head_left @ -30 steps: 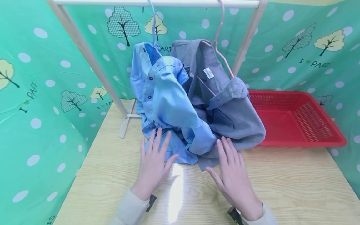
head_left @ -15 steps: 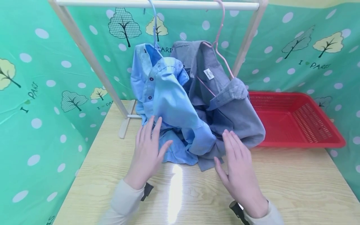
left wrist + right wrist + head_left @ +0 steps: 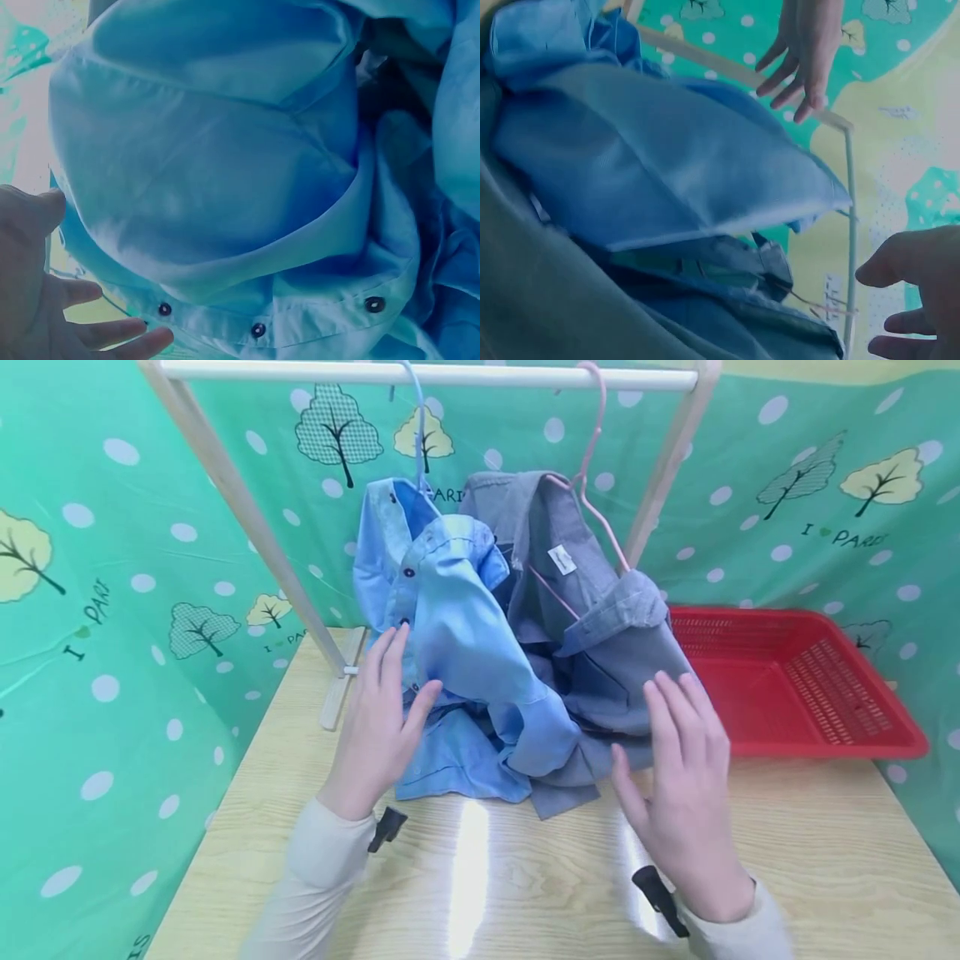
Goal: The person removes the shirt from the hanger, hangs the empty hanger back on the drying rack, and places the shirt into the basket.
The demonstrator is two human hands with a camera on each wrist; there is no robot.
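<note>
Blue shirt point(image 3: 476, 627) and grey shirt point(image 3: 618, 672) hang on the rack point(image 3: 502, 376), left hand point(image 3: 375, 727) and right hand point(image 3: 690, 789) spread-fingered, empty before it, apparently arranging, next needing a pinch

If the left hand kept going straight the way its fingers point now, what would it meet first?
Probably the light blue shirt, around its row of buttons, where the left hand points in the head view; the gap in depth is unclear.
</note>
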